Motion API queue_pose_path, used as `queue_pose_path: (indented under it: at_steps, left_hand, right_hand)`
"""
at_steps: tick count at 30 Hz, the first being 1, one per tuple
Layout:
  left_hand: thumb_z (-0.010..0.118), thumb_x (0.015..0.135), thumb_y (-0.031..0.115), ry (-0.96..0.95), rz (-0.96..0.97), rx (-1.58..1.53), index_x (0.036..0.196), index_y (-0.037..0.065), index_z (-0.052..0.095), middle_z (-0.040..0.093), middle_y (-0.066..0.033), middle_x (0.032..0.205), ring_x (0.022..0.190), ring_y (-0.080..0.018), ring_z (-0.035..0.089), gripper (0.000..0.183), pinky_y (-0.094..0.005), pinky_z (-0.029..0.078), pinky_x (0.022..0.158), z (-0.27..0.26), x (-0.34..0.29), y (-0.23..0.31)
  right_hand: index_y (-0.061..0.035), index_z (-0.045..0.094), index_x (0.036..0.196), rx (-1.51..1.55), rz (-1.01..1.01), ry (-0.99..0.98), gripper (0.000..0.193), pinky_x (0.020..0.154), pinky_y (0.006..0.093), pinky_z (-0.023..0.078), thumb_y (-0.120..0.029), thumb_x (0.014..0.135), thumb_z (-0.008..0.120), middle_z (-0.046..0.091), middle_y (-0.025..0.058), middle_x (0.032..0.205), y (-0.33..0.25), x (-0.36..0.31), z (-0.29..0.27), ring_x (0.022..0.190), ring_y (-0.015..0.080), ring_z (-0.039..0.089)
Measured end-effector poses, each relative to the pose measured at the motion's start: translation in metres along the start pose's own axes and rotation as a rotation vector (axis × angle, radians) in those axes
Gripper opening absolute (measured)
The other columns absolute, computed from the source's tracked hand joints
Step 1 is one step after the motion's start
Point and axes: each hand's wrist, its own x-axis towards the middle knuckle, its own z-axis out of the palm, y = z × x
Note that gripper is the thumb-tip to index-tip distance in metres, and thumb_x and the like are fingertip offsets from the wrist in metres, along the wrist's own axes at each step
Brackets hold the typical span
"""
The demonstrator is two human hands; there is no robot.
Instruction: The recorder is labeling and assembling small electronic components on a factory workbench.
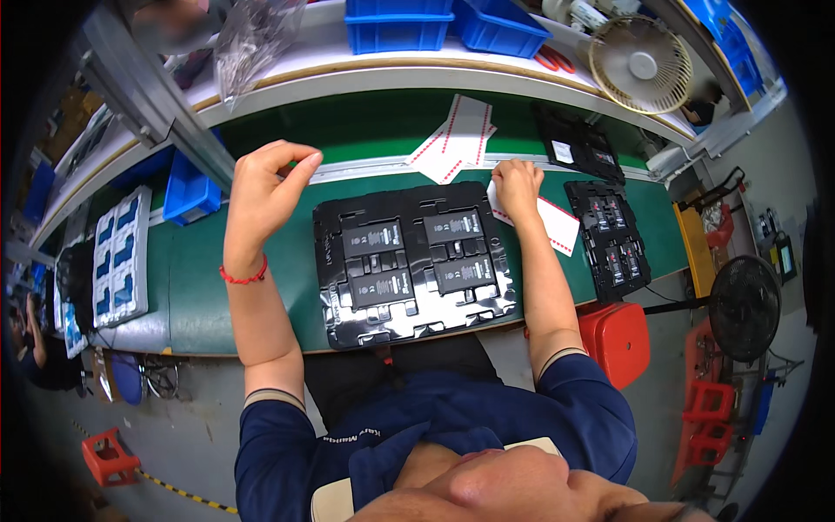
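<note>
A black plastic tray [417, 335] lies on the green bench in front of me, with several flat black battery packs [380, 288] set in its recesses. My left hand [268, 193] is raised beside the tray's far left corner. Its fingers are curled and the thumb is drawn in; anything pinched there is too small to make out. Beyond the tray's far right corner, my right hand [519, 187] has bent, closed fingers at the far edge of a white label sheet [558, 228] with red marks. The fingertips are partly hidden behind the knuckles.
More white sheets [461, 135] overlap at the bench's back. A second black tray [606, 235] with packs lies right, a dark open case [581, 143] behind it. At left are a white tray [122, 257] and blue bin [191, 191]. A shelf [417, 65] spans the back; a red stool [616, 344] stands right.
</note>
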Motion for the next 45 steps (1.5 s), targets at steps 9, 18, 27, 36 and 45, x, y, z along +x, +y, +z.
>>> queue_pose_path:
  at_steps: [9,18,27,36,45]
  left_hand:
    - [0.075,0.079,0.007,-0.164,-0.061,-0.134,0.090,0.000,0.073,0.071,-0.0112,0.084,0.073,-0.0216,0.068,0.013,-0.0308,0.053,0.067,0.025,-0.037,-0.026]
    - [0.079,0.071,0.017,-0.433,0.117,0.021,0.102,0.008,0.073,0.065,-0.0045,0.115,0.117,-0.0286,0.050,0.033,-0.0421,0.035,0.106,0.037,-0.070,-0.058]
    - [0.074,0.064,0.016,-0.381,0.071,0.195,0.099,0.009,0.073,0.065,-0.0059,0.108,0.116,-0.0280,0.050,0.036,-0.0459,0.027,0.111,0.057,-0.074,-0.044]
    - [0.077,0.068,0.020,-0.127,0.136,0.043,0.089,0.006,0.074,0.071,-0.0098,0.090,0.100,-0.0265,0.065,0.025,-0.0497,0.041,0.106,0.061,-0.075,-0.062]
    - [0.076,0.081,0.014,0.031,0.186,0.008,0.087,0.005,0.074,0.073,-0.0086,0.086,0.081,-0.0254,0.070,0.011,-0.0433,0.050,0.091,0.065,-0.072,-0.062]
  right_hand:
    - [-0.0029,0.066,0.083,0.263,-0.022,0.012,0.003,0.073,0.0454,0.053,-0.005,0.081,0.068,0.066,0.0175,0.087,0.001,-0.014,-0.007,0.081,0.0383,0.065]
    - [0.0000,0.060,0.089,0.534,0.136,-0.087,0.005,0.066,0.0334,0.051,-0.004,0.091,0.063,0.067,0.0126,0.081,-0.001,-0.044,-0.040,0.073,0.0225,0.067]
    - [0.0014,0.065,0.092,0.869,-0.028,-0.139,0.006,0.072,0.0247,0.049,-0.004,0.089,0.066,0.066,0.0048,0.086,-0.063,-0.002,-0.101,0.078,0.0104,0.060]
    - [0.0026,0.066,0.092,1.035,-0.223,-0.722,0.005,0.074,0.0231,0.052,-0.002,0.092,0.064,0.067,0.0030,0.086,-0.164,0.034,-0.104,0.080,0.0076,0.062]
    - [-0.0036,0.055,0.129,1.112,-0.245,-0.821,0.039,0.070,0.0206,0.045,0.003,0.092,0.062,0.058,-0.0017,0.082,-0.189,0.035,-0.079,0.076,0.0044,0.054]
